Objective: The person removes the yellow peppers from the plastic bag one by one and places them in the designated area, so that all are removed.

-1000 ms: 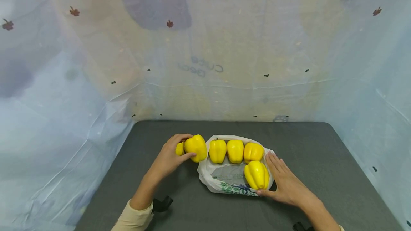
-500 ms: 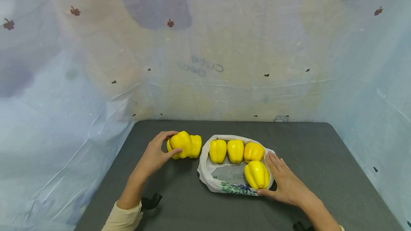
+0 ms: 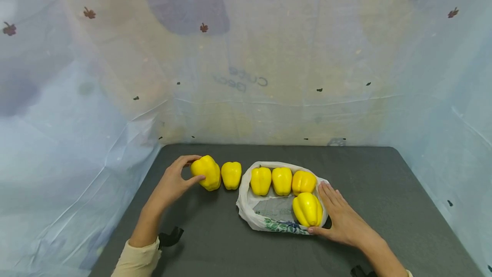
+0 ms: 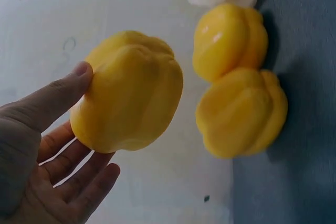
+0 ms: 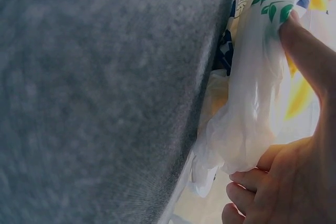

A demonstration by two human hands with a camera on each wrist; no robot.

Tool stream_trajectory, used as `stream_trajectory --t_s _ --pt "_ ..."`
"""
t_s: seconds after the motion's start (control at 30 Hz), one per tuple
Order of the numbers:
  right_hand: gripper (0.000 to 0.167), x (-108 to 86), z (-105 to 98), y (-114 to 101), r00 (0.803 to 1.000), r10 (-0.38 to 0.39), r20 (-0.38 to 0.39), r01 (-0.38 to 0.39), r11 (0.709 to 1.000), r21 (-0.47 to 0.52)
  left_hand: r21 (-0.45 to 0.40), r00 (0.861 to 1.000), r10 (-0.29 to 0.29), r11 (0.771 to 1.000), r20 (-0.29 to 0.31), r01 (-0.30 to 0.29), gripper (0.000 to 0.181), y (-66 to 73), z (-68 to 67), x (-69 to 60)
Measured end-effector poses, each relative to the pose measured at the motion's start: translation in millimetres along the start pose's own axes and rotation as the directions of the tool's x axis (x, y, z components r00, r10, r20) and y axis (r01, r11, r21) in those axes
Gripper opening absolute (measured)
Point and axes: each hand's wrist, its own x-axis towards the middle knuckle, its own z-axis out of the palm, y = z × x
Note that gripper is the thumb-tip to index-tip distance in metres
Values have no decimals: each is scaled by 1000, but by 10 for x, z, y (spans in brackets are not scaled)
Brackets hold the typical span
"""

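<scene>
In the head view my left hand (image 3: 171, 184) grips a yellow bell pepper (image 3: 205, 172) left of the bag, thumb on its near side. The left wrist view has this pepper (image 4: 131, 93) between thumb and fingers, apart from two more peppers; the nearer one (image 4: 241, 114) is mostly hidden in the head view, while the other pepper (image 3: 231, 175) shows there. A white plastic bag (image 3: 246, 213) with rolled edges holds several yellow peppers (image 3: 282, 181). My right hand (image 3: 342, 218) rests along its right end, fingers extended in the head view, thumb touching the front rim.
The dark grey table (image 3: 261, 255) extends on every side of the bag. A pale printed plastic sheet (image 3: 246, 119) hangs behind the table and along both sides. A black strap (image 3: 171, 237) sits at my left wrist.
My left hand has carried its pepper leftward, away from the bag's left edge, uncovering a pepper on the table. The right hand and the bag stay in place.
</scene>
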Motion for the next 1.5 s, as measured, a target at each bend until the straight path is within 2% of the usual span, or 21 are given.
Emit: stream_trajectory --t_s 0.27,0.4,0.73,0.97,1.2,1.5 --pt "129 -9 23 15 1000 -6 -11 6 1000 12 31 1000 -21 999 15 20 61 -183 -134 -32" --pt "129 -11 35 18 1000 -1 -5 1 1000 19 48 998 -58 997 25 56 61 -277 -185 -54" --pt "129 -7 13 9 1000 -3 -7 3 1000 21 63 990 -108 993 85 103 60 -440 -255 -97" --pt "131 10 25 16 999 28 28 -29 999 30 69 986 -124 991 115 117 61 -619 -242 -79" --pt "131 14 23 10 1000 11 4 -11 1000 22 68 976 -158 987 152 149 60 -805 -186 -70" --pt "132 15 17 9 1000 20 13 -20 1000 16 52 962 -175 984 208 168 61 -929 -102 -21"
